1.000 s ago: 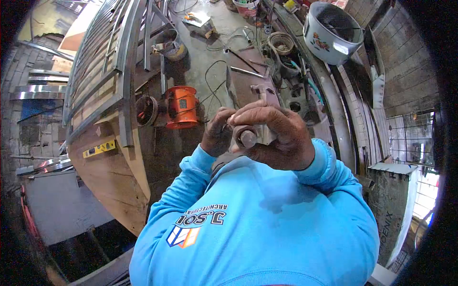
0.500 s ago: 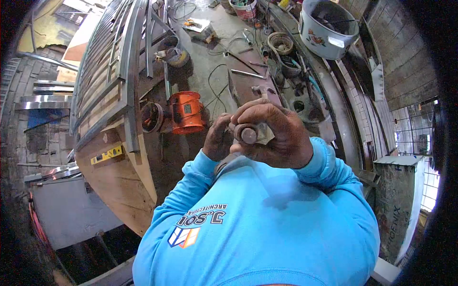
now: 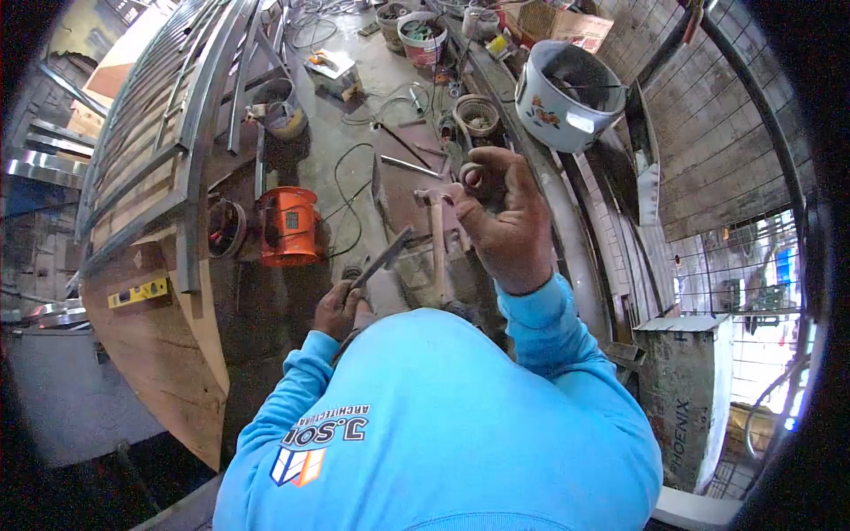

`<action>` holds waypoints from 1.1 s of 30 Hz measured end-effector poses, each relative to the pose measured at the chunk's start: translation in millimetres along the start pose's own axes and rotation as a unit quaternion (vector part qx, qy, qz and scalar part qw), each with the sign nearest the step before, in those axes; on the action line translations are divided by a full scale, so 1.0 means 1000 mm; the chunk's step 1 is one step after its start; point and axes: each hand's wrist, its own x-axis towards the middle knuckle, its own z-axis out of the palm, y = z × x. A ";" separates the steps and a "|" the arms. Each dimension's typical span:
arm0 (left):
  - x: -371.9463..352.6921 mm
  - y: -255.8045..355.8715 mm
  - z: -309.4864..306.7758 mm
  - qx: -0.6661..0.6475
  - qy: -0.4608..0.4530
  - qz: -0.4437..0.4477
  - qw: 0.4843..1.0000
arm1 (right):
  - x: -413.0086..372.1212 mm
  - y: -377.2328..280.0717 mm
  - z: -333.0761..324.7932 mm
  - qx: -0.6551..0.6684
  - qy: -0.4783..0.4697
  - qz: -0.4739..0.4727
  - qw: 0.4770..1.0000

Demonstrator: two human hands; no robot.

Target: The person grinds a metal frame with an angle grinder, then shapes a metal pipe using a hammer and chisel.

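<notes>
The hands have come apart: half a second ago they met around a round-ended metal piece, and now they sit on either side of the hammer point(image 3: 438, 237). Left of it, the left hand point(image 3: 336, 311) has its fingers closed around a dark flat bar point(image 3: 382, 258) slanting toward the hammer. Right of it, the right hand point(image 3: 512, 228) appears to pinch a small round piece point(image 3: 471, 174) between thumb and forefinger. Each piece seems free to be handled separately.
</notes>
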 end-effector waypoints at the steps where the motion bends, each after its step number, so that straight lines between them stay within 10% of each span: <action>1: -0.009 -0.017 0.006 0.009 -0.005 -0.026 1.000 | -0.001 0.007 0.001 -0.011 0.002 0.018 1.000; 12: -0.066 -0.056 0.014 0.093 -0.029 -0.203 0.974 | -0.014 0.041 0.004 -0.063 -0.024 0.105 0.992; 33: -0.051 -0.036 0.011 0.031 -0.037 -0.177 0.983 | -0.023 0.029 0.007 0.010 -0.063 0.124 0.990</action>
